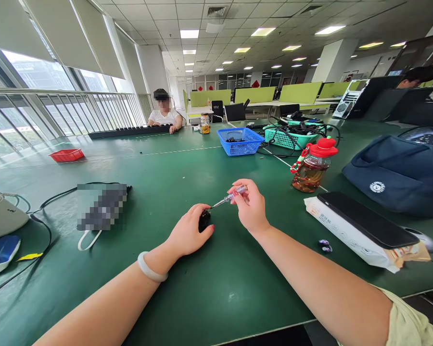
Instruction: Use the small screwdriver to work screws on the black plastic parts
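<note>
Grip: right hand (251,206) pinches screwdriver (226,199), metal shaft slanting down toward left hand (188,230).
Part: small glossy black piece (204,221) clasped in left hand, screwdriver tip near its upper edge.
Forearms (317,262): stretched forward, converging; pale smooth bangle (152,267) on left wrist.
Tabletop (216,293): smooth dark green beneath both hands.
Right of hands: black phone (366,218) on soft pack (341,233).
Beyond hands: blue mesh basket (243,148), red-lidded jar (312,168).
Room: seated person (165,117) and metal railing (57,91) ahead-left; tiled ceiling (159,12) above.

A black phone (366,218) lies on a white packet (341,229).
</note>
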Motion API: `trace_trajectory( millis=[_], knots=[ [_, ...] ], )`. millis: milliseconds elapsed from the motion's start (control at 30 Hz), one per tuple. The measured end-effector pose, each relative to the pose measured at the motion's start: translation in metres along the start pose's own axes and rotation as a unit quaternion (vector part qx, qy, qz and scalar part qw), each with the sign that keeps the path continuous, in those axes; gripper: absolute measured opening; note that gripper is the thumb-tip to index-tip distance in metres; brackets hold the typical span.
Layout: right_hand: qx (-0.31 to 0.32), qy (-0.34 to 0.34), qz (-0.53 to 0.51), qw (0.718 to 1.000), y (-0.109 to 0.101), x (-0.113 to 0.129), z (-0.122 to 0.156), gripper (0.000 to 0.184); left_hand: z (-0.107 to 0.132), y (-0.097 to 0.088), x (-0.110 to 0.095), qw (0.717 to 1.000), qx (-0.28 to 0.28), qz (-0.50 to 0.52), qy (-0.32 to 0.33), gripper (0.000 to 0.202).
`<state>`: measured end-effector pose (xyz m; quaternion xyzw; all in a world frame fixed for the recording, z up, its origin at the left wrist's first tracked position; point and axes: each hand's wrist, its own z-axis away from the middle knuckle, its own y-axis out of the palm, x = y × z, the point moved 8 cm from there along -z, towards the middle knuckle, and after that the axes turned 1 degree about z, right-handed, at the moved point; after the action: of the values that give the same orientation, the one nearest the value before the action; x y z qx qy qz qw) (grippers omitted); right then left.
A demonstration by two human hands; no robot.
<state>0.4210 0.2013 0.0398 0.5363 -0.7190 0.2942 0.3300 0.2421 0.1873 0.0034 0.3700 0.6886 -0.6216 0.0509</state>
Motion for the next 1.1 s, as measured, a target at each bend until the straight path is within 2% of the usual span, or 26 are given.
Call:
trace_trajectory(
  millis=[133, 267, 467, 567, 667, 767, 967, 1033, 1100],
  knots=[
    [-0.005, 0.003, 0.002, 1.0, -0.001, -0.002, -0.002, 0.013, -0.002, 0.002, 0.002, 0.999, -0.022, -0.039, -0.002, 0.05],
    [0.003, 0.01, 0.007, 1.0, 0.001, -0.002, -0.001, 0.014, -0.003, 0.006, 0.001, 0.998, -0.008, -0.056, 0.019, 0.035],
    [0.012, 0.019, 0.0, 1.0, 0.001, 0.001, -0.001, 0.016, 0.001, 0.003, -0.001, 0.995, -0.013, -0.094, 0.018, 0.018],
    [0.003, 0.025, -0.004, 1.0, -0.003, -0.002, -0.004, 0.016, 0.012, -0.002, -0.004, 0.995, -0.019, -0.097, 0.024, 0.013],
    [-0.008, 0.045, -0.018, 0.999, -0.007, -0.008, -0.006, 0.017, 0.035, -0.014, 0.001, 0.995, -0.017, -0.091, 0.034, 0.012],
    [-0.007, 0.063, -0.02, 0.998, -0.006, -0.012, -0.007, 0.016, 0.071, -0.042, 0.029, 0.994, -0.023, -0.104, 0.014, 0.016],
    [0.017, 0.065, -0.018, 0.998, 0.001, -0.011, -0.004, 0.016, 0.161, -0.136, 0.14, 0.971, -0.087, -0.173, -0.139, 0.024],
    [0.025, 0.066, -0.017, 0.997, 0.003, -0.011, -0.003, 0.016, 0.186, -0.162, 0.174, 0.956, -0.094, -0.197, -0.195, 0.021],
    [0.029, 0.067, -0.017, 0.997, 0.005, -0.012, -0.003, 0.016, 0.202, -0.182, 0.198, 0.946, -0.105, -0.216, -0.219, 0.021]
  ],
)
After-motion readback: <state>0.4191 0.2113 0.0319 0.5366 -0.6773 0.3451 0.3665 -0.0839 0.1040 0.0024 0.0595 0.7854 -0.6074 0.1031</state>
